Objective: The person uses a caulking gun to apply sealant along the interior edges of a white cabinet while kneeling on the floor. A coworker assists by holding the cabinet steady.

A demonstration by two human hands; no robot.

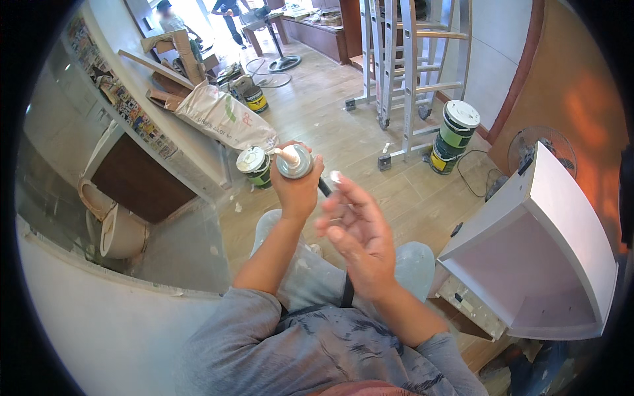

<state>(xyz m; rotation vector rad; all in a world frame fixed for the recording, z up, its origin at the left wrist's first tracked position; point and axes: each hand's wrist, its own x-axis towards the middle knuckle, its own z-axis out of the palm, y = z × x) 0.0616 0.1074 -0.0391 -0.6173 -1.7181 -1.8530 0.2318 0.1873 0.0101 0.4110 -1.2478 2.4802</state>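
My left hand (297, 193) is wrapped around a caulking gun (294, 161) whose pale nozzle points up towards me and to the left. Part of its black rod or handle shows between my hands. To the right of it, my right hand (364, 227) is raised with the palm up and the fingers apart and slightly curled. A dab of white paste (335, 176) sits on one of its fingertips. Both hands are above my knees, in front of my grey shirt.
Paint pails (253, 166) stand by a white sack (225, 116) at left. Aluminium ladders (411, 74), stacked pails (453, 136) and a white cabinet box (535, 247) are at right. A toilet (116, 232) is beyond a doorway at left. Two people and a stand fan (277, 39) are farther off.
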